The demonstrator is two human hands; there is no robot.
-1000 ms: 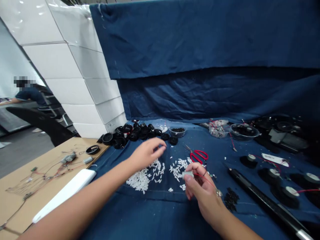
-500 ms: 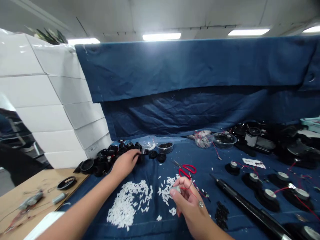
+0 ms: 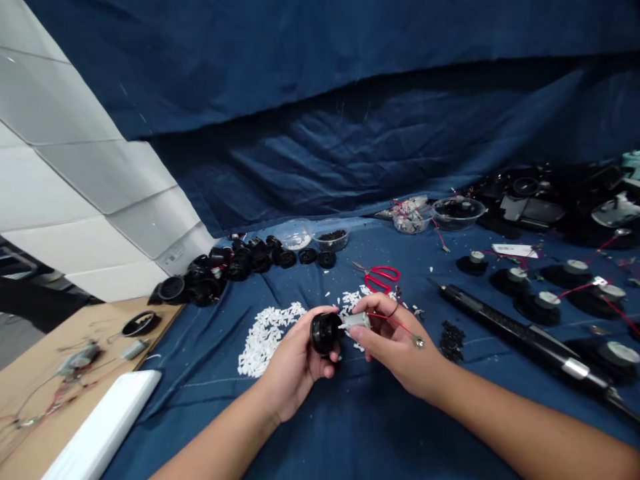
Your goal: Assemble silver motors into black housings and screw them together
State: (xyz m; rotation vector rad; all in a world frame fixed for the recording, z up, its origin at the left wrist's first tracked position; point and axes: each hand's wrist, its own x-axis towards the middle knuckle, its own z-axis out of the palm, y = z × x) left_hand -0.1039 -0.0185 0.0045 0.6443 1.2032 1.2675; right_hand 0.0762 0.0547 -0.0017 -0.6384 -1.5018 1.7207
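Head view, looking down at a table covered in blue denim cloth. Both hands are closed on parts, held close together just above the cloth. The left hand cradles a round black housing, fingers curled under and around it. The right hand pinches a small silver motor between thumb and fingers, its end right at the housing's rim. A thin red wire runs from the motor across the right hand to a small metal terminal.

Directly below the hands lies a spread of small white plastic pieces, with more scattered beside the motor. Red-handled scissors lie just beyond. Farther back, a heap of black housings sits near two clear plastic bowls, one holding small dark parts.

To the right lie a long black rod, a small pile of dark bits, and a row of black discs with white caps. On the left, a bare cardboard-coloured table carries loose wiring and a white bar.
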